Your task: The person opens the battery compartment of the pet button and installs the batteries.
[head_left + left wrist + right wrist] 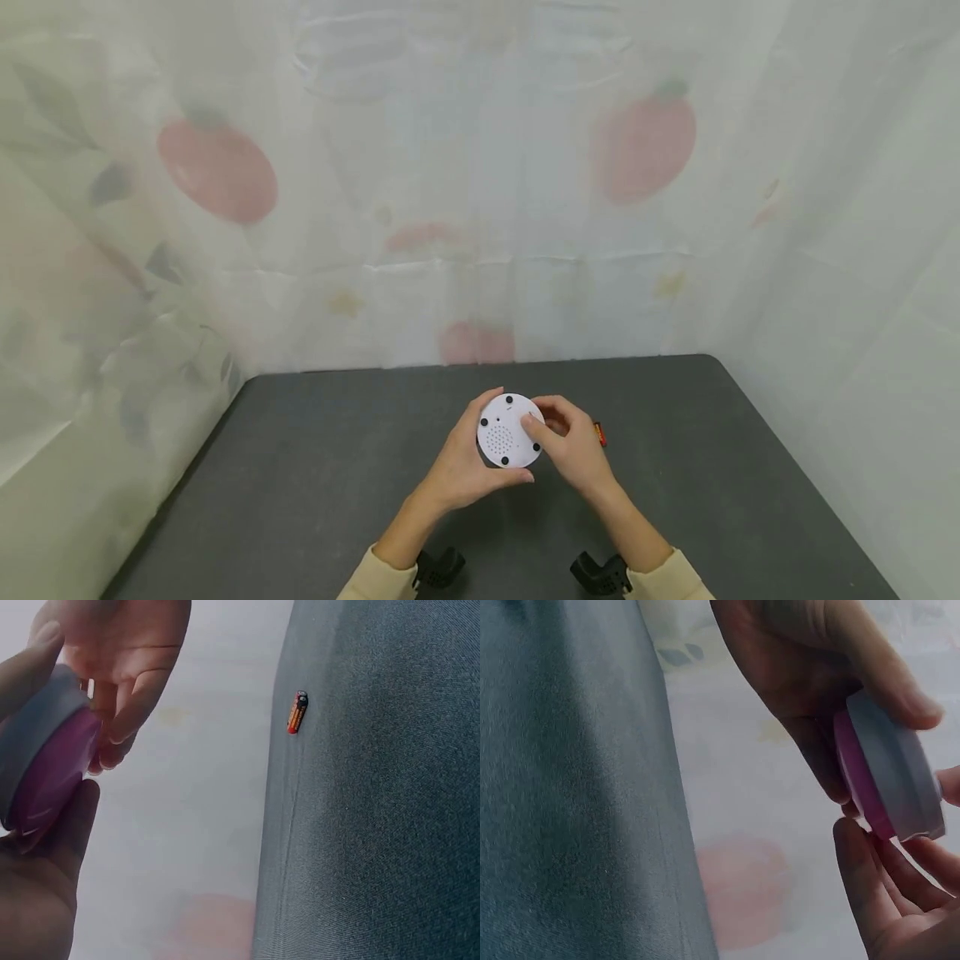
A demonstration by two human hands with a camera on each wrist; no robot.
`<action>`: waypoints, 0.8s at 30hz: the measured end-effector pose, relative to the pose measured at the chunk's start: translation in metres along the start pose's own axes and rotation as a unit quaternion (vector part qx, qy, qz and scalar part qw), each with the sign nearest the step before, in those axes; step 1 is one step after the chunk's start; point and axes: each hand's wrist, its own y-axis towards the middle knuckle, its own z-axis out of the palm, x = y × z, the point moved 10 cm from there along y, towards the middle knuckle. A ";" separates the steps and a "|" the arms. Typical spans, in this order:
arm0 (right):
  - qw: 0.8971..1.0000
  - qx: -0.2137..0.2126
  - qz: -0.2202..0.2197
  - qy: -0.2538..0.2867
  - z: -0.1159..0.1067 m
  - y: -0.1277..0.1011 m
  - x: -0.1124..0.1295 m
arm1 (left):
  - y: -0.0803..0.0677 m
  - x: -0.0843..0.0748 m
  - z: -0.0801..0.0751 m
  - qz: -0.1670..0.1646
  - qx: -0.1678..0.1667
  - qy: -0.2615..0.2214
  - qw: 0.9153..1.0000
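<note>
A round white device (512, 427) with a patch of small speaker holes and several black rubber feet is held above the table, this face up. Its other side is pink, as the left wrist view shows on the device (56, 776). My left hand (463, 465) grips it by the rim, thumb along the near edge and fingers at the far left. At its right edge my right hand (577, 446) pinches it, thumb on the white face and fingers mostly hidden behind. A red and black battery (298, 712) lies on the table beyond the right hand, partly covered in the head view.
The dark grey table (315, 467) has its far edge against a pale curtain (480, 192) with fruit prints, which also hangs along both sides. Black wrist mounts (442, 568) sit on both forearms near the cream sleeves (381, 577).
</note>
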 end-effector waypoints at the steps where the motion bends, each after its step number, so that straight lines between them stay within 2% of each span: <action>1: 1.000 -0.007 -0.007 -0.008 -0.001 0.000 0.001 | 0.000 0.000 -0.001 -0.001 -0.006 0.000 1.000; 9: 0.998 -0.058 -0.035 -0.018 -0.008 -0.006 0.015 | 0.000 0.004 -0.008 -0.019 -0.046 0.023 0.998; 19: 0.997 -0.070 -0.021 -0.008 -0.006 -0.008 0.013 | 0.000 -0.003 -0.002 0.021 -0.060 0.061 0.996; 24: 0.997 -0.073 -0.008 -0.020 -0.004 -0.007 0.006 | -0.001 -0.004 0.001 0.025 -0.067 0.082 0.994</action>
